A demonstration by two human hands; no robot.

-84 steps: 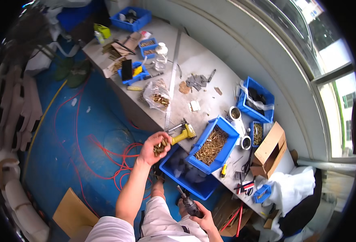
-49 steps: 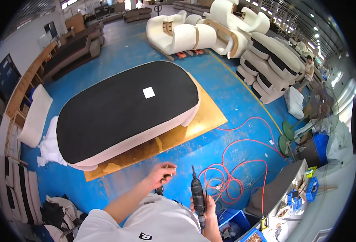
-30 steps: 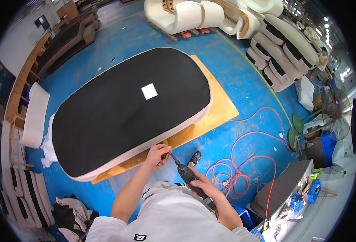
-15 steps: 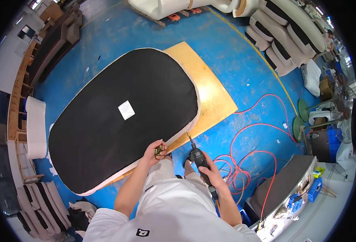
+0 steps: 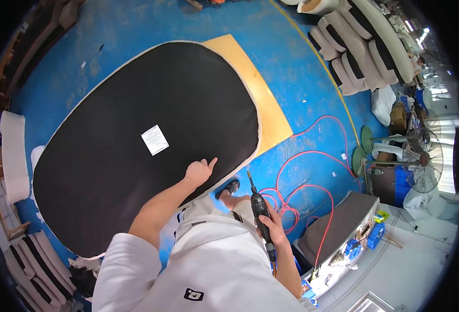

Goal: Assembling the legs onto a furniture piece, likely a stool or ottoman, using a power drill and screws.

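Observation:
A large oval upholstered piece (image 5: 110, 93), faced with black fabric and edged in light cloth, lies on a wooden board. A white label (image 5: 155, 140) sits on the fabric. Over its near edge, my left hand (image 5: 201, 172) has its index finger stretched out at the black fabric. Its other fingers are curled; the brass-coloured metal pieces seen in this palm earlier are now hidden. My right hand (image 5: 274, 230) is wrapped round a black power screwdriver (image 5: 258, 204). The long bit points away from me, just off the oval piece's near right edge.
The tan board (image 5: 271, 112) juts out on the right. A red hose (image 5: 313, 152) lies coiled over the blue floor. Standing fans (image 5: 423, 158), a grey-topped bench (image 5: 333, 221) and stacked cushions (image 5: 352, 52) line the right side. A white padded piece (image 5: 13, 156) stands at left.
My left hand has turned over from showing the metal pieces and now points at the fabric. The screwdriver has shifted slightly and points more straight ahead. The whole view has shifted.

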